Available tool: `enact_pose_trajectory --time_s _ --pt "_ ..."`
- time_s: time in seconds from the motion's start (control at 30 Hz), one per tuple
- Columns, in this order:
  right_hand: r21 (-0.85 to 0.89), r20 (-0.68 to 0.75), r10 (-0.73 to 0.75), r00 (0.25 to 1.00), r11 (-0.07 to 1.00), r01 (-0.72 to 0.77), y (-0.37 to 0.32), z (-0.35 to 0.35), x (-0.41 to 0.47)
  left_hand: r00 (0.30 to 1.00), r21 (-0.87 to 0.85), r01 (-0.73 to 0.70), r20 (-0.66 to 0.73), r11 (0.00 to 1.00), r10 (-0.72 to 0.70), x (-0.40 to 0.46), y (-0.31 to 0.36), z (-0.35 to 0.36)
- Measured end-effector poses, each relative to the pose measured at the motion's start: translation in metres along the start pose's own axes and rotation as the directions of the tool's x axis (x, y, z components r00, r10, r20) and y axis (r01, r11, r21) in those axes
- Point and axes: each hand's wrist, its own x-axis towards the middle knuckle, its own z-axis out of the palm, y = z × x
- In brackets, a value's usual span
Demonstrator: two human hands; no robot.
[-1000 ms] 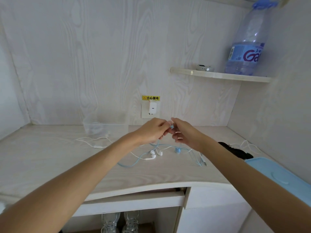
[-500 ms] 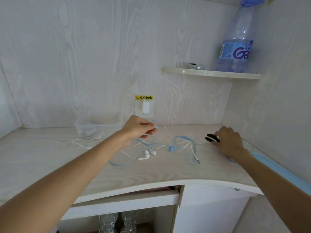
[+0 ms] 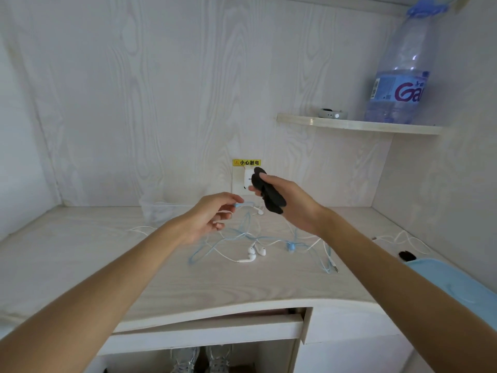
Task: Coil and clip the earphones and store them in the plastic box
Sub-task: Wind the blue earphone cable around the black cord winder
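Blue earphones [image 3: 243, 232] lie in a loose tangle on the desk, mixed with white earphones [image 3: 254, 253]. My left hand [image 3: 212, 215] pinches one blue end between thumb and forefinger, lifting that cable off the desk. My right hand [image 3: 290, 204] holds a bunch of black clips [image 3: 269, 193] above the tangle, in front of the wall socket. The clear plastic box [image 3: 158, 211] stands at the back of the desk, left of my hands. Its blue lid [image 3: 454, 284] lies at the right edge.
Another white cable [image 3: 403, 238] and one black clip [image 3: 407, 255] lie at the right of the desk. A wall socket [image 3: 243, 181] with a yellow label sits behind my hands. A shelf [image 3: 357, 124] carries a big water bottle [image 3: 398, 74]. Shoes [image 3: 201, 359] stand under the desk.
My right hand left the blue cable, reached right to the black clips, gripped them and brought them up in front of the socket. My left hand kept its pinch on the blue end.
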Motion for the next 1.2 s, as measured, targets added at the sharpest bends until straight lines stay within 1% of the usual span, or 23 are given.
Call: enact_pose_trajectory --time_s 0.07,0.13,0.2,0.3,0.37,0.43,0.47,0.57,0.63,0.67,0.7,0.77,0.8,0.87,0.93,0.97,1.0,1.03,1.07,1.1,1.13,1.17,1.2 --pt "-0.027 0.012 -0.006 1.0 1.0 0.006 0.0 0.019 0.005 0.997 0.015 0.012 0.07 1.0 -0.013 -0.006 -0.002 -0.005" --pt "-0.097 -0.027 -0.007 1.0 0.995 0.004 0.003 0.034 0.011 0.991 -0.018 0.025 0.131 1.0 -0.023 -0.013 -0.005 -0.008" --pt "-0.203 -0.064 -0.007 0.998 0.979 -0.006 0.009 0.047 0.018 0.982 -0.119 0.049 0.189 0.992 -0.026 -0.018 -0.01 -0.011" --pt "-0.296 -0.081 -0.023 0.996 0.955 -0.003 0.014 0.064 0.018 0.97 -0.274 0.109 0.241 0.956 -0.042 -0.024 -0.015 -0.02" --pt "-0.395 -0.075 -0.072 0.995 0.918 0.036 0.016 0.073 0.016 0.962 -0.3 0.139 0.268 0.944 -0.056 -0.027 -0.017 -0.026" --pt "-0.513 -0.033 -0.097 0.995 0.856 0.066 0.017 0.076 0.017 0.968 -0.256 0.121 0.246 0.959 -0.057 -0.027 -0.018 -0.029" --pt "-0.564 -0.013 -0.078 0.997 0.824 0.057 0.016 0.075 0.017 0.974 -0.234 0.103 0.22 0.967 -0.051 -0.026 -0.019 -0.03" --pt "-0.627 0.045 0.057 0.997 0.779 -0.016 0.012 0.069 0.018 0.99 -0.194 0.08 0.129 0.978 -0.056 -0.022 -0.024 -0.038" --pt "-0.642 0.085 0.104 0.991 0.766 -0.026 0.01 0.063 0.018 0.995 -0.195 0.076 0.082 0.978 -0.061 -0.017 -0.026 -0.046" --pt "-0.668 0.1 0.086 0.991 0.744 0.003 0.011 0.06 0.019 0.996 -0.207 0.073 0.065 0.976 -0.061 -0.014 -0.027 -0.05" --pt "-0.713 0.115 0.032 0.993 0.699 0.059 0.012 0.058 0.021 0.997 -0.221 0.066 0.054 0.973 -0.056 -0.01 -0.028 -0.053" --pt "-0.8 0.142 -0.155 0.978 0.563 0.206 0.018 0.052 0.028 0.998 -0.213 0.052 0.048 0.976 -0.043 -0.001 -0.028 -0.057" --pt "-0.818 0.15 -0.243 0.958 0.514 0.259 0.021 0.049 0.032 0.999 -0.185 0.043 0.032 0.982 -0.037 0.003 -0.028 -0.058" --pt "-0.821 0.129 -0.348 0.929 0.488 0.297 0.025 0.044 0.04 0.997 -0.062 -0.03 -0.077 0.998 0.025 0.014 -0.029 -0.059" --pt "-0.8 0.035 -0.411 0.911 0.534 0.272 0.028 0.038 0.05 0.959 0.045 -0.158 -0.229 0.986 0.164 0.027 -0.031 -0.06" --pt "-0.752 -0.048 -0.431 0.901 0.609 0.251 0.03 0.035 0.055 0.929 0.081 -0.224 -0.285 0.971 0.238 0.032 -0.032 -0.06" --pt "-0.661 -0.155 -0.422 0.893 0.717 0.223 0.032 0.033 0.06 0.896 0.12 -0.283 -0.321 0.952 0.307 0.037 -0.034 -0.059" --pt "-0.527 -0.265 -0.371 0.89 0.829 0.188 0.034 0.031 0.064 0.865 0.168 -0.325 -0.345 0.931 0.364 0.042 -0.036 -0.057" --pt "-0.371 -0.351 -0.289 0.891 0.916 0.151 0.035 0.031 0.067 0.838 0.219 -0.354 -0.358 0.909 0.412 0.046 -0.038 -0.054" --pt "-0.218 -0.4 -0.206 0.893 0.968 0.126 0.036 0.031 0.07 0.817 0.252 -0.376 -0.364 0.892 0.447 0.05 -0.042 -0.052" --pt "-0.105 -0.425 -0.151 0.893 0.988 0.117 0.039 0.032 0.074 0.803 0.261 -0.398 -0.366 0.88 0.471 0.056 -0.047 -0.049" --pt "-0.047 -0.439 -0.128 0.889 0.992 0.12 0.041 0.034 0.075 0.79 0.26 -0.417 -0.37 0.871 0.489 0.059 -0.052 -0.046" --pt "-0.031 -0.446 -0.132 0.885 0.991 0.132 0.045 0.037 0.078 0.767 0.283 -0.43 -0.387 0.857 0.512 0.064 -0.057 -0.045"
